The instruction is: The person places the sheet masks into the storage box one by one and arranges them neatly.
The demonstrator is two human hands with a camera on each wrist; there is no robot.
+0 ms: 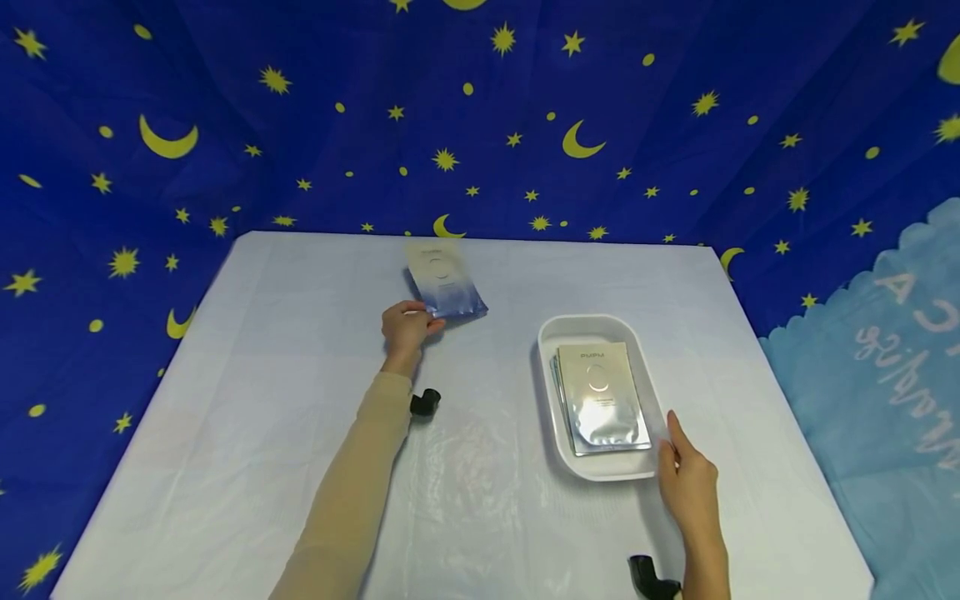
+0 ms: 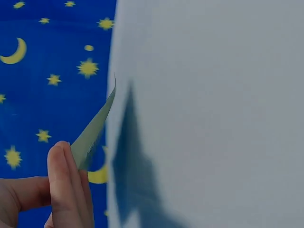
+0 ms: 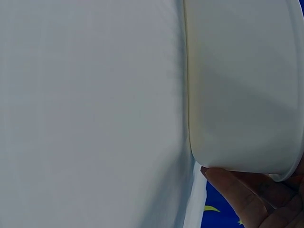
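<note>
Toward the back of the table, my left hand (image 1: 408, 327) pinches the near edge of a flat foil sachet (image 1: 447, 282) that fades from cream to blue. The left wrist view has this sachet (image 2: 95, 133) nearly edge-on, tilted up off the table with its shadow beside it. At centre right is a white rectangular tray (image 1: 553, 417) with rounded corners. Inside it lies a stack of similar sachets (image 1: 603, 396), the top one cream and silver. My right hand (image 1: 690, 479) grips the tray's near right side, its fingers (image 3: 237, 192) against the outer wall.
A white cloth covers the table (image 1: 247, 400). Blue star-and-moon fabric (image 1: 375, 67) hangs behind and to the sides, with a light blue lettered piece (image 1: 877, 383) at the right. Black wrist camera parts (image 1: 426, 404) show at both wrists.
</note>
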